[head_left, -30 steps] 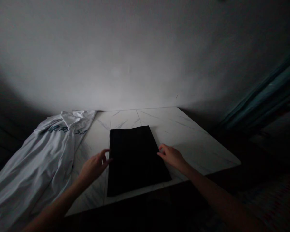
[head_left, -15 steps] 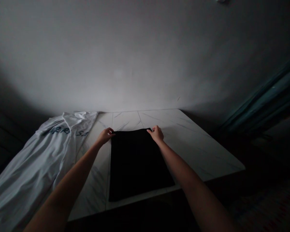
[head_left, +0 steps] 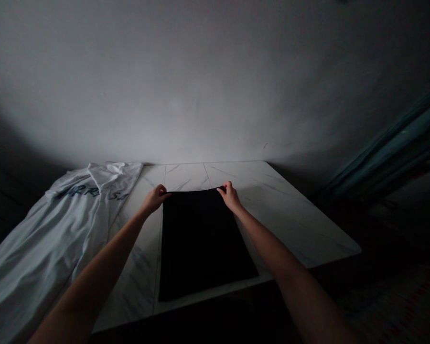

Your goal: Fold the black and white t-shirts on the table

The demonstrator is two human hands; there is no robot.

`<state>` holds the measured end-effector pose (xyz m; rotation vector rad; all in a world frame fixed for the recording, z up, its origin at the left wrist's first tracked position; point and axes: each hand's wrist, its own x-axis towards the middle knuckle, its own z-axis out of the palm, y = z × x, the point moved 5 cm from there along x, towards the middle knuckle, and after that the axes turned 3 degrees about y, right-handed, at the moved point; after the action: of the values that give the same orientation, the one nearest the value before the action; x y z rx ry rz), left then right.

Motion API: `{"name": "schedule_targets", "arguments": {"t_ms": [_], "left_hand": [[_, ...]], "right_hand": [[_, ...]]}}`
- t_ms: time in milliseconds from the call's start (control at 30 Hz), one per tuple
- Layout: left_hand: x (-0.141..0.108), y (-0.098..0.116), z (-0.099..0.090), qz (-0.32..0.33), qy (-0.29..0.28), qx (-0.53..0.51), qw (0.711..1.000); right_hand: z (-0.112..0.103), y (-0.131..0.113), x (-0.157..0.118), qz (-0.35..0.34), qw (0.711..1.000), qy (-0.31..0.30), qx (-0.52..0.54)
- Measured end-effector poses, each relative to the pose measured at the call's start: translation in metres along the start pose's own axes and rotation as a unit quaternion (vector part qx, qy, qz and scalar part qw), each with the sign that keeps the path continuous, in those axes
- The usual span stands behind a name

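A black folded cloth [head_left: 204,241], roughly rectangular, lies on the marble-patterned table [head_left: 272,210]; its exact kind of garment is too dark to make out. My left hand [head_left: 155,198] pinches its far left corner. At the far right corner, my right hand [head_left: 230,195] grips the edge between thumb and fingers. The far edge sags slightly between my hands and looks a little raised, while the near part rests flat close to the table's front edge.
On the left, a white garment [head_left: 68,229] with dark lettering is spread over the table and hangs toward me. A grey wall [head_left: 186,86] rises behind the table. Dark teal fabric [head_left: 390,143] is at the right.
My fingers have closed more firmly on the black cloth's two far corners, and that edge has lifted slightly. The view has shifted a little.
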<state>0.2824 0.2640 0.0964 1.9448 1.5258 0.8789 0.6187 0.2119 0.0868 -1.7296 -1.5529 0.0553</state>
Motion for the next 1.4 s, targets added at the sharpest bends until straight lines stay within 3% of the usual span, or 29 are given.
{"name": "schedule_targets", "arguments": {"t_ms": [133,300,367,433,500,600,700,867,967,1100,1200,1400], "left_hand": [[0.002,0.003,-0.002,0.006,-0.012,0.033,0.999],[-0.002,0.011,0.0,-0.009,-0.043,0.144,0.989],[-0.011,0.022,0.001,-0.006,-0.001,0.207,0.978],[-0.027,0.041,0.008,0.021,0.077,0.265,0.961],[-0.048,0.064,0.027,0.079,0.126,0.284,0.947],[-0.077,0.086,0.069,0.178,0.088,0.275,0.941],[-0.087,0.077,0.088,0.182,0.013,0.3,0.936],[-0.073,0.045,0.058,0.12,-0.039,0.343,0.931],[-0.078,0.054,0.048,0.096,-0.03,0.379,0.92],[-0.121,0.089,0.074,0.142,-0.06,0.389,0.908],[-0.169,0.098,0.093,0.179,-0.082,0.369,0.908],[-0.247,0.077,0.076,0.247,-0.023,0.325,0.912]], "right_hand": [[-0.002,-0.003,0.0,0.026,0.997,-0.025,-0.067],[0.002,-0.012,-0.007,0.097,0.969,-0.102,-0.202],[0.001,-0.023,-0.012,0.1,0.961,-0.09,-0.241],[-0.001,-0.039,-0.018,0.073,0.961,-0.055,-0.26],[0.004,-0.059,-0.027,-0.006,0.968,-0.048,-0.245],[0.022,-0.08,-0.049,-0.16,0.959,-0.135,-0.193],[0.028,-0.066,-0.06,-0.166,0.943,-0.22,-0.187],[0.007,-0.031,-0.047,-0.058,0.945,-0.24,-0.214],[0.001,-0.04,-0.05,-0.004,0.948,-0.209,-0.24],[0.012,-0.08,-0.089,-0.043,0.95,-0.23,-0.208],[0.007,-0.098,-0.133,-0.079,0.946,-0.256,-0.183],[-0.037,-0.11,-0.213,-0.144,0.95,-0.238,-0.14]]}}
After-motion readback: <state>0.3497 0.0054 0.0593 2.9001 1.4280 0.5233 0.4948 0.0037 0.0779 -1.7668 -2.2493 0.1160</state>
